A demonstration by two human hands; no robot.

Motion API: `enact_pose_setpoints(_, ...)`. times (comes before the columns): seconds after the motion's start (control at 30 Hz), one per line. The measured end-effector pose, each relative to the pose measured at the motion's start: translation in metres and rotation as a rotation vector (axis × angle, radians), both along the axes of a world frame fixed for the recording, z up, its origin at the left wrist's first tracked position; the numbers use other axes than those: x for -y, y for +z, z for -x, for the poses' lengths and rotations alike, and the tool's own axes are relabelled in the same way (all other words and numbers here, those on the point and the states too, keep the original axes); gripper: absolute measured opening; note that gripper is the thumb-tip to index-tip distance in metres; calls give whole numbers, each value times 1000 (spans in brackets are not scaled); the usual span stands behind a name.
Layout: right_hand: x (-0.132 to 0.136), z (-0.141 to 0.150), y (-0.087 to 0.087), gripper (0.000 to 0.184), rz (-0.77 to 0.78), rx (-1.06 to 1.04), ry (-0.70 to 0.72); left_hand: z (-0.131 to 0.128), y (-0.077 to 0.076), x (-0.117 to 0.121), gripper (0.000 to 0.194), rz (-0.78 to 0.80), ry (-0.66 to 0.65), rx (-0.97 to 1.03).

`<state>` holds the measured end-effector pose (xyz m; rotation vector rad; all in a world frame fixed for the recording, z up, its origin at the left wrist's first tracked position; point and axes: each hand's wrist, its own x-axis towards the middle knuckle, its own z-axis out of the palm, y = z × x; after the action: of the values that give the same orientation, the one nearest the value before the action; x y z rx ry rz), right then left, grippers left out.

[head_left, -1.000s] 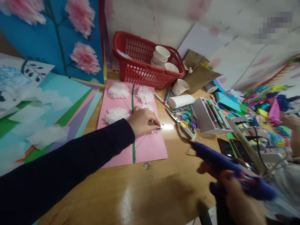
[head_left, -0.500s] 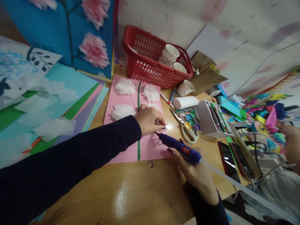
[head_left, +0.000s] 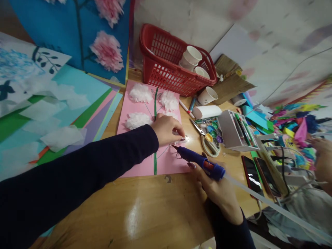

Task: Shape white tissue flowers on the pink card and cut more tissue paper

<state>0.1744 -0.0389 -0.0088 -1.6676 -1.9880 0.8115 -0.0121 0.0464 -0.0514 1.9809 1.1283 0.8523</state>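
My right hand [head_left: 219,193] is wrapped round a blue hot glue gun [head_left: 199,159], its nozzle pointing left over the pink card [head_left: 168,164]. A long clear glue stick [head_left: 259,197] trails from the gun's back end. Just above the nozzle, the fingertips of my left hand [head_left: 167,129] are pinched on a thin whitish piece of tissue paper [head_left: 179,141], mostly hidden by the fingers. On the card a green painted stem [head_left: 155,165] runs lengthwise, with fluffy white tissue flowers [head_left: 138,120] on both sides. My left hand and wrist cover part of the stem.
Behind the card stands a red basket [head_left: 168,74] with paper cups [head_left: 193,55]. Scissors [head_left: 211,148], a paint palette [head_left: 213,133], a pen box [head_left: 230,133] and phones [head_left: 251,176] lie right. Coloured papers [head_left: 85,107] spread left. Another person's hand [head_left: 323,152] is far right.
The whole view has shifted slightly, moving the scene a little right and up. Both hands keep nearly the same pose, the glue gun's nozzle still close to the left fingertips.
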Motion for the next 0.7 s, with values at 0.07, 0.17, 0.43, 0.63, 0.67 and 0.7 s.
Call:
enact_pose_setpoints(0.07,1,-2,2,22,-1,13,5,0,0,0,12,0,5,-6)
enact_pose_setpoints(0.17,2,-3,2,23,-15,27,11,0,-1,-1,12,-7,4,-3)
enact_pose_setpoints(0.43,4,-8,3,23,-44,54,-29,0,-2,0,10,-23,-4,19)
enact_pose_setpoints(0.63,4,-15,0,27,-58,76,-43,0,-1,1,9,4,7,30)
enact_pose_setpoints(0.67,5,-17,-2,28,-60,81,-59,0,-1,1,9,5,7,32)
enact_pose_setpoints(0.7,5,-18,-3,29,-63,87,-75,0,0,1,8,5,6,33)
